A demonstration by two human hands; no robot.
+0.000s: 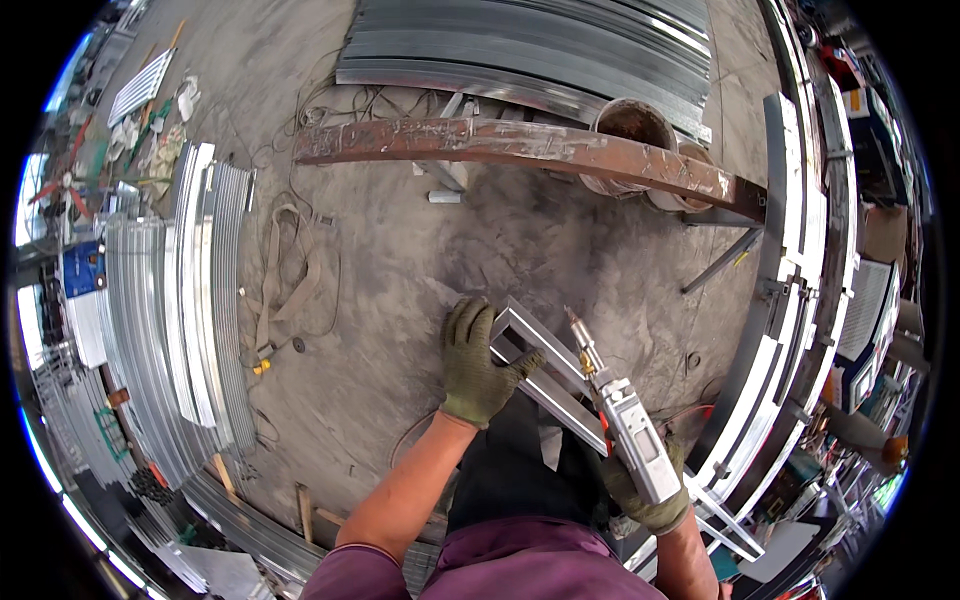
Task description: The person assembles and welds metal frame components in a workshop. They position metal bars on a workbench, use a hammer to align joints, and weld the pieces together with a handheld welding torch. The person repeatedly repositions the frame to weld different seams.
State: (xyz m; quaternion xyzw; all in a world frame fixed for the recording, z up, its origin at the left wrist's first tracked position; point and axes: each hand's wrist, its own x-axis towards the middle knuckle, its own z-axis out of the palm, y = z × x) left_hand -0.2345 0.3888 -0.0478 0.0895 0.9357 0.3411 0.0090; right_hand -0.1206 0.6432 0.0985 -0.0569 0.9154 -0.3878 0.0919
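My left hand [480,364], in an olive-green glove, grips the near corner end of a narrow silver metal frame [556,400]. Its thumb lies across the frame and the other fingers curl beside the outer side. The frame is made of square tubes and slants down to the right, past my legs. In my gloved right hand [648,492] is a boxy grey welding gun [640,440], its slim nozzle pointing up and away from me. The nozzle tip is beside the frame, apart from it. The gun's body hides part of my right fingers.
A rusty brown beam [440,140] spans the floor ahead, with buckets [634,122] behind its right part. Silver sheet panels [520,45] lie beyond. Stacked metal profiles [190,290] stand at left, long rails [790,260] at right. A strap [300,290] and cables lie on the floor.
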